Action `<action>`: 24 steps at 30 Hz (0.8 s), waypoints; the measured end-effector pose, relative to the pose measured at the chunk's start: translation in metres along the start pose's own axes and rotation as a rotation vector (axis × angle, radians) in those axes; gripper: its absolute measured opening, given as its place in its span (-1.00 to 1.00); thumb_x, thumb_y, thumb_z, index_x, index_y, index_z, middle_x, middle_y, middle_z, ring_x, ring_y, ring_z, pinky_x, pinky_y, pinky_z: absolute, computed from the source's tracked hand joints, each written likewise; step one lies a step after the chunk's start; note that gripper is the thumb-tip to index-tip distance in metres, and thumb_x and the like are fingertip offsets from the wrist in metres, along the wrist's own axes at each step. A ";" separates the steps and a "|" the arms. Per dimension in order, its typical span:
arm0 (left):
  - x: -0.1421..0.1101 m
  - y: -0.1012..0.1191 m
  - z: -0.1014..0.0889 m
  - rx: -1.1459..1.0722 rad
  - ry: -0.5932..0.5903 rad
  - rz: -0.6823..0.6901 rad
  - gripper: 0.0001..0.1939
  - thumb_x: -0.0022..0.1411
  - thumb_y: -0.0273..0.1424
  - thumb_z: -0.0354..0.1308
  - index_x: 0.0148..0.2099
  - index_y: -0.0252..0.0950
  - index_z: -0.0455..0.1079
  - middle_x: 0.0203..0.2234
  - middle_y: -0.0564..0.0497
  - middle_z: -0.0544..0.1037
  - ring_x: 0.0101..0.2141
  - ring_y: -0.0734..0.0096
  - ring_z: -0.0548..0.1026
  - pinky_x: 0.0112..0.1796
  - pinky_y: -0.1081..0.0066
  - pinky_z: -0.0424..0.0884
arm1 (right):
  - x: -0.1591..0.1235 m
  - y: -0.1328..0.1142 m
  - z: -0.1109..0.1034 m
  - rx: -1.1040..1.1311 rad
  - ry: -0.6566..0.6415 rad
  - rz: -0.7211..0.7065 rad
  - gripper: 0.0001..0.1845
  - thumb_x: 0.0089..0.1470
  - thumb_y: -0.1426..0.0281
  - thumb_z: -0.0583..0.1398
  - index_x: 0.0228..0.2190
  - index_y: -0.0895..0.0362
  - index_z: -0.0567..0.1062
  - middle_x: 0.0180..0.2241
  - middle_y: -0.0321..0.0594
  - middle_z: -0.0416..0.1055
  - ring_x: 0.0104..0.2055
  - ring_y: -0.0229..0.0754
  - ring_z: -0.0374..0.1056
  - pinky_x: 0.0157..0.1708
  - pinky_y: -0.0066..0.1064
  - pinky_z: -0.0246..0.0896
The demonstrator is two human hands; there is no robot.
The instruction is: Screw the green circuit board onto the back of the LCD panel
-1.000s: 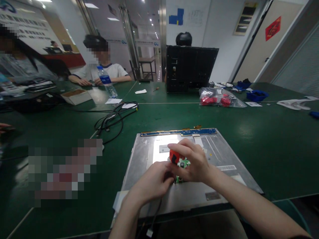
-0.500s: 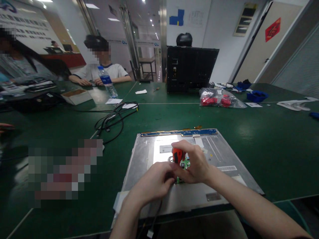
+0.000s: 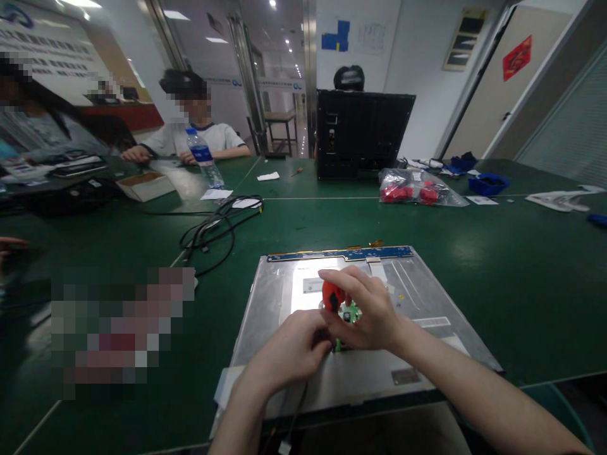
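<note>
Red handle [image 3: 332, 296] shifted left | right hand [image 3: 372, 309] grasping it | left hand [image 3: 296, 346] grip unclear | panel [image 3: 275, 297] near table edge [image 3: 559, 378]

One head-worn camera looks forward and down over the counter

The view comes from the wearer's head, above the near edge of the green counter [image 3: 450, 246]. It faces across the top, tilted down. Both forearms enter from the bottom, so the left hand [image 3: 296, 344] and right hand [image 3: 370, 306] sit close, near the middle, over the metal panel [image 3: 268, 303]. The black monitor [image 3: 365, 136] stands farther off; the wide frame reaches the door [image 3: 515, 101] and ceiling lights [image 3: 177, 14].
</note>
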State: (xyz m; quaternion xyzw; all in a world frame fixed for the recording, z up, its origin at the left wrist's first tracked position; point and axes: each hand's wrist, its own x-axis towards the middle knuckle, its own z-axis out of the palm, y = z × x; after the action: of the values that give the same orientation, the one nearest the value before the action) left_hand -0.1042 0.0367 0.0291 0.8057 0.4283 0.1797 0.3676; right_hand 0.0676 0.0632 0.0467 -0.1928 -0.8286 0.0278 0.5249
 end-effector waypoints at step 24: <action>-0.002 0.001 0.001 -0.004 0.028 0.020 -0.88 0.08 -0.60 0.07 -0.39 -0.30 0.38 -0.47 0.04 0.50 -0.39 0.34 0.43 -0.34 0.41 0.31 | 0.004 -0.005 -0.001 -0.026 0.070 -0.057 -0.57 0.18 0.42 0.14 0.09 0.13 0.33 -0.38 -0.26 0.45 -0.43 -0.23 0.37 -0.52 -0.43 0.32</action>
State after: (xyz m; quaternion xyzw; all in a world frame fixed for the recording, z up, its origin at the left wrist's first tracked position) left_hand -0.1043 0.0342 0.0296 0.8064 0.4252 0.1957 0.3614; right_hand 0.0658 0.0602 0.0516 -0.1768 -0.8152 -0.0049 0.5515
